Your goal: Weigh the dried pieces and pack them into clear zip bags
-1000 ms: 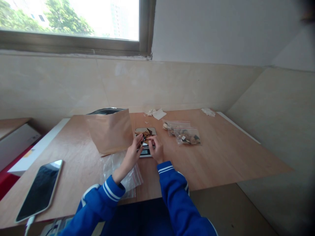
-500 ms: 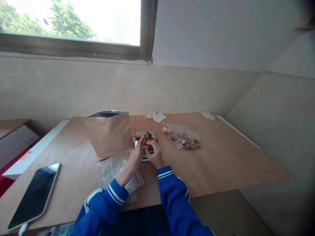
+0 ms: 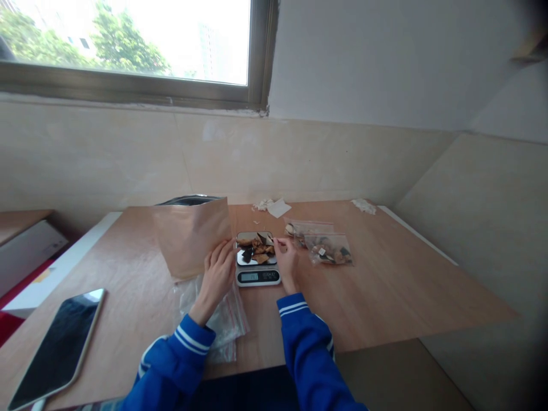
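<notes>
A small digital kitchen scale (image 3: 258,278) with a lit display stands in the middle of the table. Brown and dark dried pieces (image 3: 259,249) lie heaped on its shiny plate. Along the scale's left side, my left hand (image 3: 219,273) has its fingers stretched out and holds nothing, in front of the paper pouch. At the right rim of the plate, my right hand (image 3: 286,261) is closed in a pinch; whatever is between the fingertips is too small to name. Clear zip bags (image 3: 225,325) lie flat beneath and beside my left wrist.
An upright kraft pouch (image 3: 192,237), open at the top, stands left of the scale. Filled zip bags (image 3: 329,251) lie to the right. A phone (image 3: 60,342) with a cable rests at the left. Crumpled white scraps (image 3: 278,208) lie near the wall.
My hands have parted from over the scale, the left moving left and the right moving right. The heaped pieces and the display now show.
</notes>
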### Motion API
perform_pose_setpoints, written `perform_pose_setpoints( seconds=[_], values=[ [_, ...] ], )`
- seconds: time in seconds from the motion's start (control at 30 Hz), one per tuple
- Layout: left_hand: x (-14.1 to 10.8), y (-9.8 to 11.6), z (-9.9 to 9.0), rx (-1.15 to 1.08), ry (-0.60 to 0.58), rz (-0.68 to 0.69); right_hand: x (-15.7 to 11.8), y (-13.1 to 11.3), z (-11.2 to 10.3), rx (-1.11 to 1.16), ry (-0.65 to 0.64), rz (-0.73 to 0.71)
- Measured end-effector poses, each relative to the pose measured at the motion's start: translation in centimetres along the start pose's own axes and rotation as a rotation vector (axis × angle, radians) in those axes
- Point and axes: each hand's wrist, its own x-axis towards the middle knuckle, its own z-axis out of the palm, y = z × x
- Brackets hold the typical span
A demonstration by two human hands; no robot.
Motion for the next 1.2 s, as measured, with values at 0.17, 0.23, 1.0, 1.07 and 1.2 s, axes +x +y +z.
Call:
perform_pose_setpoints(
  seconds=[0.17, 0.23, 1.0, 1.07, 1.2],
  values=[
    [-0.3, -0.3, 0.4, 0.082, -0.060, -0.033, 0.3, 0.8, 0.2, -0.059, 0.016, -0.029],
    [-0.4, -0.5, 0.5, 0.093, -0.070, -0.043, 0.4, 1.2, 0.3, -0.048, 0.005, -0.027],
    [-4.2, 3.2, -1.9, -0.044, -0.423, -0.419, -0.9, 1.6, -0.2, 0.020, 0.010, 0.036],
    [-4.8, 3.6, -1.2, 0.033, -0.428, -0.406, -1.0, 1.2, -0.4, 0.023, 0.015, 0.030],
    [-5.5, 3.3, -0.5, 0.159, -0.387, -0.389, -1.1, 0.4, -1.0, 0.023, 0.005, 0.014]
  ],
)
